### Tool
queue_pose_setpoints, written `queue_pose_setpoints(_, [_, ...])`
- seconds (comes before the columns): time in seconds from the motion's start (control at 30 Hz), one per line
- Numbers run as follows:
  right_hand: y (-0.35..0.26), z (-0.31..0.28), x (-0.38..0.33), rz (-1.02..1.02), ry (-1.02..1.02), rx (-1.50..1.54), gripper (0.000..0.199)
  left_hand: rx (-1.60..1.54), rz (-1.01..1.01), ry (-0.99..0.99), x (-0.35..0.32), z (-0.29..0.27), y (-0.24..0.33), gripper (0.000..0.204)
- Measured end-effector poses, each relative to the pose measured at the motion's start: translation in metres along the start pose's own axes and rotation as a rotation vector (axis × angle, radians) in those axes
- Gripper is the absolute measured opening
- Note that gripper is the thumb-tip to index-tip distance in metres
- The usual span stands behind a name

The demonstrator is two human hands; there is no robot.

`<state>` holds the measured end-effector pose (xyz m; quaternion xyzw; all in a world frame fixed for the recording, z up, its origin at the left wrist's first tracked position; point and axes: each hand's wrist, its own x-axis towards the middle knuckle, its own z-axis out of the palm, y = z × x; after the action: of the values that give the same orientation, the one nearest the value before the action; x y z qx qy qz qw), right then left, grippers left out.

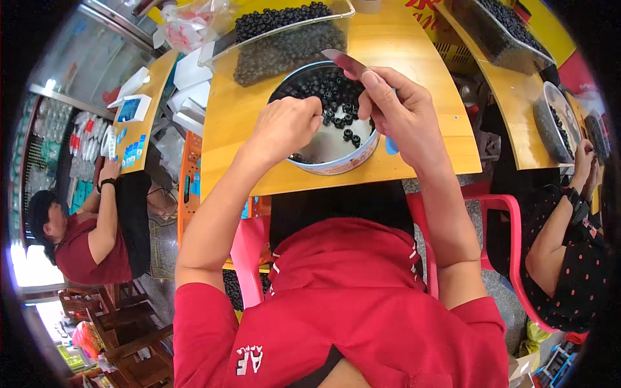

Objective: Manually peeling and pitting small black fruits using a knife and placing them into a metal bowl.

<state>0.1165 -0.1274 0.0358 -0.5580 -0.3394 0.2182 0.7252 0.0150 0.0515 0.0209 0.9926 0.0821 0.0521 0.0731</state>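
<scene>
My right hand (404, 110) is closed around a knife (346, 63), its blade pointing up and to the left above the tin's far right rim. Below that hand a bit of blue (391, 145) shows; whether it is the knife's handle I cannot tell. My left hand (288, 126) is curled over the left side of the round tin (349, 161), knuckles up; anything in its fingers is hidden. Inside the tin lie many small, shiny black round parts (333, 90), some with a hollow in the middle. They crowd the far side, and bare bottom shows nearer me.
Behind the tin, a clear plastic tub (291, 48) heaped with similar black parts stands on the wooden table (433, 97). Co-workers sit at left (97, 239) and right (563, 258). A pink chair (511, 252) and an orange crate (189, 187) are close by.
</scene>
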Motion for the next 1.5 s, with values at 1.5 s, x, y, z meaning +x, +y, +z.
queue_pose_setpoints(1.5, [-0.007, 0.001, -0.005, 0.338, -0.188, 0.453, 0.023, -1.384, 0.106, 0.342, -0.027, -0.014, 0.049, 0.020])
